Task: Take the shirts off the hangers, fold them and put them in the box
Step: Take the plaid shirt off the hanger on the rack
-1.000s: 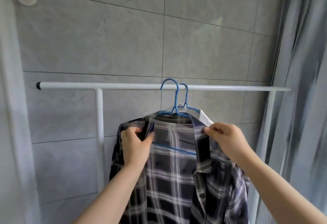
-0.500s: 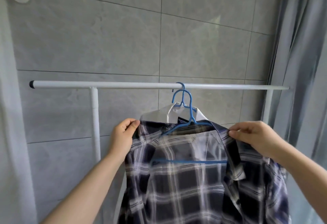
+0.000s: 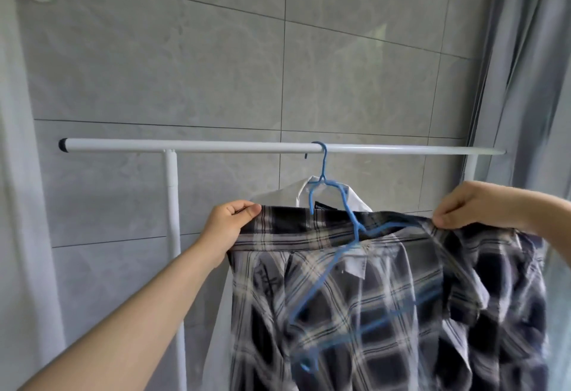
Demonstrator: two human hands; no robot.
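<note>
A dark plaid shirt [image 3: 386, 313] hangs spread between my hands, below the white rail [image 3: 216, 147]. My left hand [image 3: 230, 222] pinches its left shoulder edge. At the right, my right hand [image 3: 475, 205] pinches the other shoulder. A blue hanger [image 3: 336, 285] lies tilted and blurred inside the shirt, off the rail. Behind, a white shirt [image 3: 278, 197] stays on a second blue hanger [image 3: 323, 165] hooked over the rail. No box is in view.
The rack's white upright [image 3: 173, 205] stands left of the shirts, another [image 3: 471, 168] at the right. A grey tiled wall [image 3: 216, 66] is behind. A grey curtain [image 3: 531, 66] hangs at the right, a pale one [image 3: 15, 205] at the left.
My hands have spread wider apart and pulled the plaid shirt toward me. Its blue hanger has come off the rail and is dropping tilted inside the shirt.
</note>
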